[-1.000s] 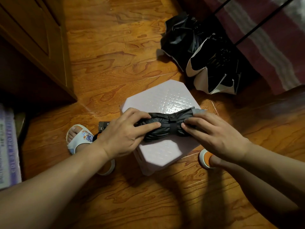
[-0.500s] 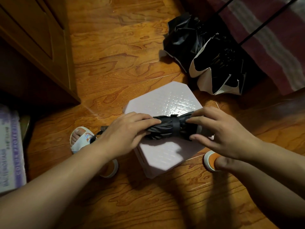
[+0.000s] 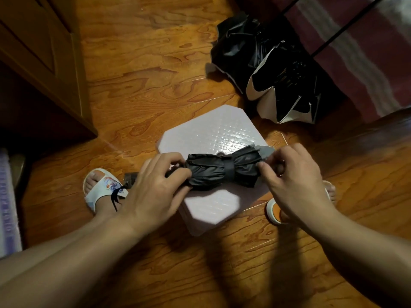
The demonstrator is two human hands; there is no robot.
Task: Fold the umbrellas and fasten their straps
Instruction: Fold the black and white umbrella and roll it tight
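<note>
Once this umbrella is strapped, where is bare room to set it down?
Bare floor lies between the cabinet and the unfolded umbrellas. The stool's far half is bare too. It is crowded nearer: the folded umbrella, left hand, right hand and slippers.

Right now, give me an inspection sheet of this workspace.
Surface: pale octagonal stool top on wood floor.
Job's things: folded grey umbrella on the stool, strap wrapped around it; unfolded black umbrella on the floor beyond.
Clutter: nothing seen.
Grippers: left hand grips the umbrella's handle end; right hand pinches the canopy's other end.
Cables: black wrist cord dangling by the left hand.
Surroundings: wooden cabinet, striped fabric, slippered feet.
</note>
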